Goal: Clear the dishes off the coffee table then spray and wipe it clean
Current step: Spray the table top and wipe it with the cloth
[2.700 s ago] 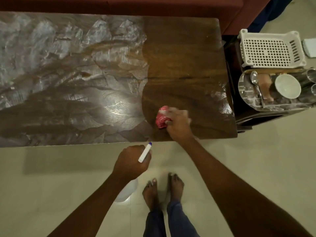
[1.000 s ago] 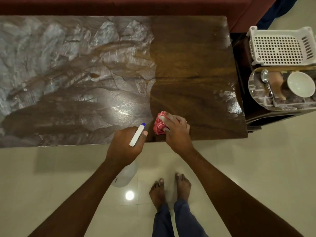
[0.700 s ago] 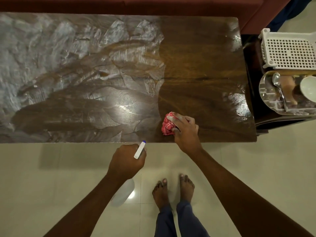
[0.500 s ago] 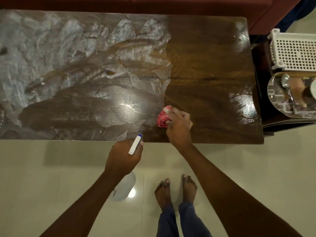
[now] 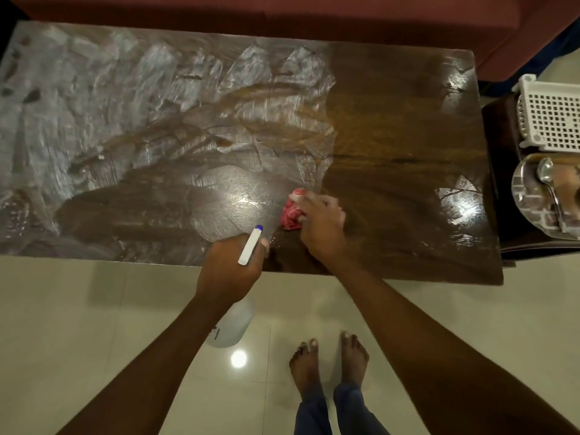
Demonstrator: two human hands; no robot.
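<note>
- Right hand point(image 5: 320, 222): grip pressed over bunched cloth point(image 5: 291, 216) on the counter point(image 5: 392, 171), near front edge.
- Left hand point(image 5: 230, 268): grip closed around bottle point(image 5: 232, 324) neck, clear of the counter.
- Cloth looks soft, light; best held bunched under the palm.
- Left counter remains streaked.

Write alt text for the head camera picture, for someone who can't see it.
Seen from above, a person's right hand presses a red cloth on a dark wooden coffee table, whose left part is covered in whitish smears. The left hand holds a spray bottle at the near edge. A side stand at the right holds a white basket and dishes.
</note>
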